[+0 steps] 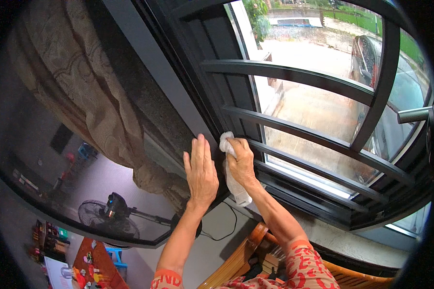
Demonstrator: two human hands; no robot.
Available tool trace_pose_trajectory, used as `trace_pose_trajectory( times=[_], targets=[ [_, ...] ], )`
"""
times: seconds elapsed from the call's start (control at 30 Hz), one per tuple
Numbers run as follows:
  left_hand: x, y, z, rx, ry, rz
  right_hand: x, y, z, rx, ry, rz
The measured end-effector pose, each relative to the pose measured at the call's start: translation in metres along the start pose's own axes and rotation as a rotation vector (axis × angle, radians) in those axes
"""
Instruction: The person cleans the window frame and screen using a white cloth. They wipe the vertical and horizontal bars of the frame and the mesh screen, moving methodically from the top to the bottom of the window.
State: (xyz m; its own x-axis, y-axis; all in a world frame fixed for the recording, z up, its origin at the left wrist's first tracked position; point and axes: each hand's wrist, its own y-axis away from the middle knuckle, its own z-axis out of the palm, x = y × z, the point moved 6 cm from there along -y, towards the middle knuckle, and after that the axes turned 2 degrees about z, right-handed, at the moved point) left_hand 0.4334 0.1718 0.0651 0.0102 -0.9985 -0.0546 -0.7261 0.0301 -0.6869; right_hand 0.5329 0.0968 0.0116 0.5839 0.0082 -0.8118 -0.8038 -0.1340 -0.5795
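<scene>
My right hand (240, 161) is closed around a white cloth (236, 185), pressing it to the dark window frame (216, 113) near its lower corner. Part of the cloth bunches above the fingers and the rest hangs below them. Beside it, my left hand (201, 174) lies flat, fingers stretched, on the frame edge of the open dark-tinted window panel (173, 137). Nothing shows in the left hand. Dark metal bars (294, 76) run across the opening to the right of my hands.
A patterned brown curtain (89, 96) hangs at the left, behind the tinted panel. A standing fan (113, 209) shows at the lower left, near a reddish-brown table (94, 262) and a blue stool (115, 257). Wooden furniture (234, 255) stands below me. Outside is a parked car (407, 96).
</scene>
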Motion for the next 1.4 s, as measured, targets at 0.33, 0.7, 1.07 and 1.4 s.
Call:
trace_pose_trajectory(
  times=[0.33, 0.7, 1.07, 1.4],
  targets=[
    [0.001, 0.021, 0.016, 0.024, 0.122, 0.036, -0.027, -0.013, 0.015, 0.095, -0.024, -0.246],
    [-0.002, 0.020, 0.016, -0.007, 0.166, 0.044, 0.020, 0.019, 0.012, -0.030, -0.036, 0.155],
    [0.001, 0.018, 0.012, -0.032, 0.195, 0.046, -0.016, -0.011, 0.016, 0.097, 0.170, -0.190],
    [-0.002, 0.020, 0.011, -0.049, 0.186, 0.041, -0.037, 0.002, -0.007, 0.094, 0.684, -0.291]
  ],
)
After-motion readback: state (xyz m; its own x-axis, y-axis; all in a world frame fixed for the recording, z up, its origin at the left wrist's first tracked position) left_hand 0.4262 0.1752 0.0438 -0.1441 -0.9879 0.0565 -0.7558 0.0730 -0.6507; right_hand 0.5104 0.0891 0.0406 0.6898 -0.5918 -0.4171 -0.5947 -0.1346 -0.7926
